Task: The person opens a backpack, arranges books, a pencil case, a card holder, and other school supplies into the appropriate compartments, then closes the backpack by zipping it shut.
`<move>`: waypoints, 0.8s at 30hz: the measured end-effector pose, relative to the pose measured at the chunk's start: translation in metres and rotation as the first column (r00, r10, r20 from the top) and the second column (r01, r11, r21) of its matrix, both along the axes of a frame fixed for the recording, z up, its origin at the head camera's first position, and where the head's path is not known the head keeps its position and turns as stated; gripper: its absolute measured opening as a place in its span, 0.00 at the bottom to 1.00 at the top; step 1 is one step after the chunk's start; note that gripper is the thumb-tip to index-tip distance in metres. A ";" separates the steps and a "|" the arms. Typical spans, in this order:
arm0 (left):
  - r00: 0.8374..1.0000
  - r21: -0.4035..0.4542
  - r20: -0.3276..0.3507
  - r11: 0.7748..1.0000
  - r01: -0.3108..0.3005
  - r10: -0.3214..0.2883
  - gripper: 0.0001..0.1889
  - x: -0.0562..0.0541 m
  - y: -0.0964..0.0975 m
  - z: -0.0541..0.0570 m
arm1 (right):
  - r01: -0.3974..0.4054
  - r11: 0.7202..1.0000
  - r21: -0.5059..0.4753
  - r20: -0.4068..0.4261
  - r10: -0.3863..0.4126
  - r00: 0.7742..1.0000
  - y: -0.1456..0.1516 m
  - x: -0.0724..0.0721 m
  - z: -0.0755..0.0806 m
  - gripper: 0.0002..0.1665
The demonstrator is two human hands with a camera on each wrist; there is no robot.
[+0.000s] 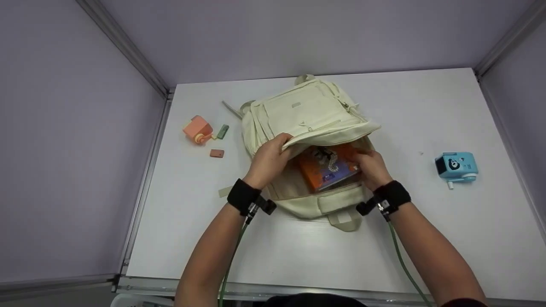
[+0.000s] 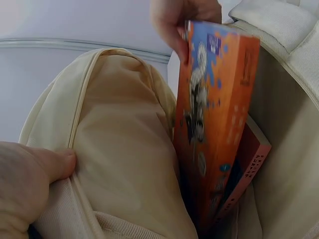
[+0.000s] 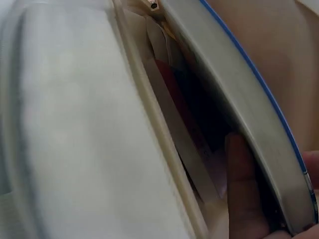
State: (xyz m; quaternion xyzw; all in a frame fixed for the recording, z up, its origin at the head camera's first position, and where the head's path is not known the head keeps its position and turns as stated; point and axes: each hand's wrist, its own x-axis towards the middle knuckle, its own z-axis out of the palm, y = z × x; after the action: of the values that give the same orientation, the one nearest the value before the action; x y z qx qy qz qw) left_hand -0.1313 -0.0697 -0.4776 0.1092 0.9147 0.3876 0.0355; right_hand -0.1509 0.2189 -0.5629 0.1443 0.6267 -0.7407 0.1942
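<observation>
A cream backpack (image 1: 298, 111) lies on the table with its main compartment gaping toward me. My left hand (image 1: 269, 160) pinches the upper edge of the opening and holds the flap up; its thumb shows on the zipper edge in the left wrist view. With my right hand (image 1: 372, 167) I grip an orange and blue book (image 1: 326, 166) by its right side, partly inside the bag. Behind it in the left wrist view, a second book with a red spine (image 2: 249, 167) stands in the compartment. The right wrist view shows the held book's page edges (image 3: 244, 109) close up.
At the left of the table sit an orange pencil sharpener (image 1: 198, 129) with a crank, a green eraser (image 1: 222, 131) and a reddish eraser (image 1: 216, 153). A blue pencil sharpener (image 1: 458, 166) stands at the right. Backpack straps (image 1: 346, 219) stick out below the bag.
</observation>
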 end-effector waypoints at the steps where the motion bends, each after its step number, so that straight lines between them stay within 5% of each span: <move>1: 1.000 0.001 0.001 1.000 0.002 -0.002 0.10 0.000 0.000 0.000 | 0.001 1.000 0.008 -0.017 -0.001 1.000 -0.003 -0.004 -0.001 0.26; 7: 1.000 -0.014 -0.004 1.000 0.007 -0.007 0.11 0.001 0.000 0.001 | 0.027 1.000 -0.005 -0.161 -0.028 0.987 -0.017 -0.024 -0.008 0.28; 12: 1.000 -0.017 -0.006 1.000 0.003 -0.003 0.11 0.001 0.000 0.002 | 0.056 0.991 -0.122 -0.163 -0.076 0.984 -0.027 -0.034 -0.011 0.24; 20: 1.000 0.001 0.003 1.000 0.006 -0.006 0.10 0.002 -0.002 0.002 | 0.057 0.987 0.147 -0.225 -0.023 0.974 -0.039 -0.043 -0.013 0.14; 24: 1.000 0.000 0.012 1.000 0.002 -0.002 0.10 0.003 -0.003 0.001 | 0.046 0.934 0.354 -0.316 0.073 0.946 -0.043 -0.044 -0.015 0.18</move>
State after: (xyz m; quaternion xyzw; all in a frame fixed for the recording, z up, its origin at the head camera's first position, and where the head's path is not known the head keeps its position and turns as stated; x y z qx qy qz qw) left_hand -0.1286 -0.0723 -0.4763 0.1076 0.9143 0.3883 0.0413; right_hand -0.1950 0.1754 -0.5782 0.0490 0.7750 -0.6267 0.0643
